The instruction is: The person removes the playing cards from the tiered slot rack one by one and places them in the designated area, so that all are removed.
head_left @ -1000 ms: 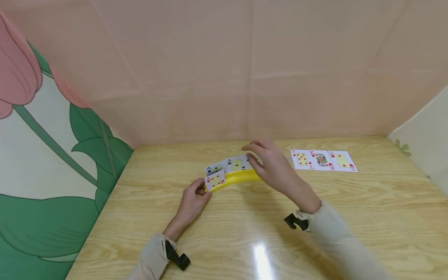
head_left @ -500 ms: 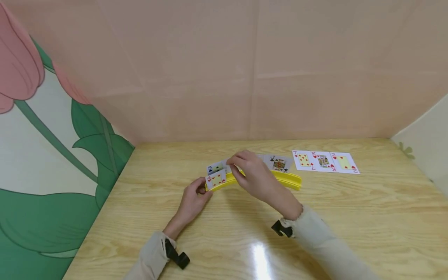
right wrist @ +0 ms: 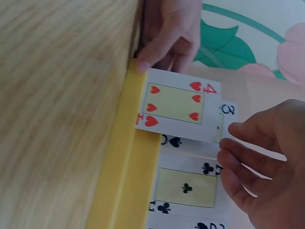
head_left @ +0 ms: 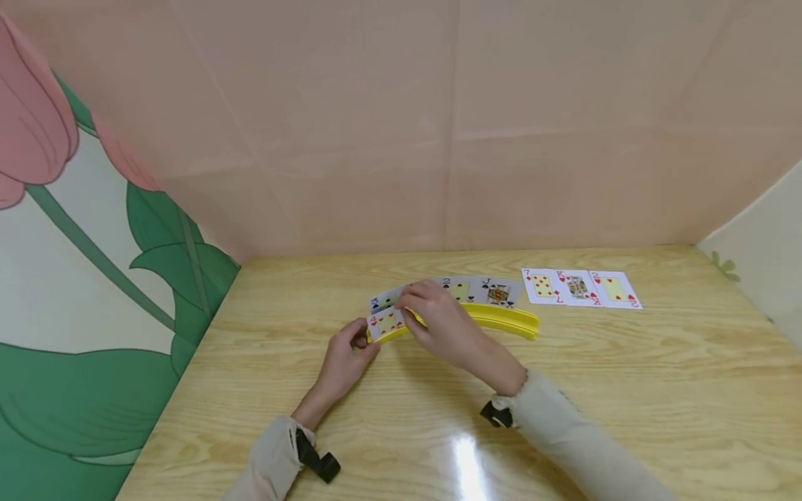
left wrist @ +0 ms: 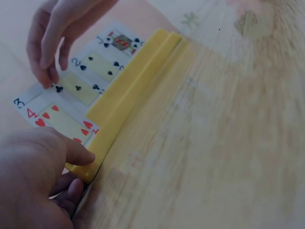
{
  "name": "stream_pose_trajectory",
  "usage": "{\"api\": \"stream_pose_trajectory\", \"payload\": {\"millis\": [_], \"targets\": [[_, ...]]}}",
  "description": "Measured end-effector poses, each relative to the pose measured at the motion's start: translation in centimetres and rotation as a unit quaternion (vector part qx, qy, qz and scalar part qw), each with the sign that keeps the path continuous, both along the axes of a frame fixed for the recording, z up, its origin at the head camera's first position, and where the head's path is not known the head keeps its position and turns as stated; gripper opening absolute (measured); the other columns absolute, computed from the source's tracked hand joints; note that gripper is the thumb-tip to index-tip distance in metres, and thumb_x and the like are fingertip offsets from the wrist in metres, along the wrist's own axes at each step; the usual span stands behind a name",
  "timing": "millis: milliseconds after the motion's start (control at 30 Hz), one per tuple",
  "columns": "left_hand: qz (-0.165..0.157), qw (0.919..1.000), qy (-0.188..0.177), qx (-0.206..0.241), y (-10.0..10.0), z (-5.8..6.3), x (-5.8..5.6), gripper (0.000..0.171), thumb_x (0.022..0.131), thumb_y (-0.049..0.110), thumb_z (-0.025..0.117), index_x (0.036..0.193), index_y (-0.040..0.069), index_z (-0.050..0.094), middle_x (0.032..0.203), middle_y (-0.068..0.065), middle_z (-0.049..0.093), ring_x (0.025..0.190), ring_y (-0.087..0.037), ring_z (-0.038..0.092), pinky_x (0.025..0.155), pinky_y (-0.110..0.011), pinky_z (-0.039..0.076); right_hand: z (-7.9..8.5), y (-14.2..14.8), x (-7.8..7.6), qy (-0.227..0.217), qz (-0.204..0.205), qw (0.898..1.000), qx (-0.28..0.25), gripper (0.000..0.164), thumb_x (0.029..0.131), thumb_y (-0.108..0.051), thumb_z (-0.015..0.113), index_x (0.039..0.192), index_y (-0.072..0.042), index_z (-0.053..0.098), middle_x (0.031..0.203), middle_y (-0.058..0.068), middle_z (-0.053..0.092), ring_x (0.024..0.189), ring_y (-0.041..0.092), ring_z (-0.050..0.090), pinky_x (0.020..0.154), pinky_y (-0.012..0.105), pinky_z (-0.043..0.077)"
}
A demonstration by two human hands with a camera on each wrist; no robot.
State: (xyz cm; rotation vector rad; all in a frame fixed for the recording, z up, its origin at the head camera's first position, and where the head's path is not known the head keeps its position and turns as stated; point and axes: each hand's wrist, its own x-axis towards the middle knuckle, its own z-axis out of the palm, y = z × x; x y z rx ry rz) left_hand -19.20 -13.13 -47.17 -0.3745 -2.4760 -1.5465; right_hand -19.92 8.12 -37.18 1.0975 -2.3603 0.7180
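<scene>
My left hand (head_left: 343, 358) grips the left end of a curved yellow card holder (head_left: 504, 321), thumb in front and fingers behind. A four of hearts (right wrist: 176, 102) stands in its front slot at that end. Behind it stand a three of spades (right wrist: 228, 109), an ace of clubs (right wrist: 186, 188), a two of spades (left wrist: 97, 67) and a jack of spades (left wrist: 121, 43). My right hand (head_left: 445, 325) hovers over the left half of the holder. Its fingertips, bent loosely, are near the top edges of the three and the ace, with no card visibly held.
Face up on the wooden table (head_left: 601, 403), right of the holder, lie a seven of diamonds (head_left: 541, 286), a king of hearts (head_left: 576, 287) and a two of hearts (head_left: 614, 289), slightly overlapping. A pink wall covering (head_left: 351, 139) rises behind the table.
My right hand has moved left along the holder, from its middle to beside the four of hearts, uncovering the two and jack of spades. My left hand has stayed at the holder's end.
</scene>
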Motion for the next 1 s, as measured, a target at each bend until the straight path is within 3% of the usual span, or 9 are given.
{"api": "stream_pose_trajectory", "payload": {"millis": [333,600,1000], "targets": [[-0.002,1.0,0.006,0.006,0.1,0.1,0.1,0.03,0.082,-0.005,0.075,0.109,0.004,0.069,0.096,-0.008,0.067,0.078,-0.014,0.057,0.07,-0.023,0.049,-0.8,0.1,-0.1,-0.028,-0.006,0.999,0.02,0.008,0.085,-0.001,0.073,0.092,-0.005,0.077,0.1,0.003,0.065,0.1,0.02,0.056,0.087,0.034,0.051],[-0.003,0.9996,0.026,-0.008,0.0,-0.2,0.0,0.03,0.08,-0.005,0.075,0.109,0.003,0.069,0.094,-0.007,0.067,0.076,-0.012,0.057,0.069,-0.024,0.05,-1.5,-0.1,0.2,-0.069,0.008,0.997,0.019,0.01,0.087,0.001,0.071,0.095,-0.001,0.076,0.102,0.005,0.057,0.087,0.014,0.057,0.07,0.021,0.051],[-0.003,0.9996,0.029,0.001,0.1,-0.1,0.1,0.031,0.079,-0.008,0.073,0.108,0.002,0.069,0.095,-0.009,0.068,0.076,-0.016,0.057,0.07,-0.025,0.05,-1.8,0.0,0.1,-0.062,0.009,0.998,0.025,0.01,0.087,-0.001,0.07,0.093,-0.003,0.077,0.101,0.001,0.057,0.091,0.012,0.054,0.071,0.021,0.05]]}}
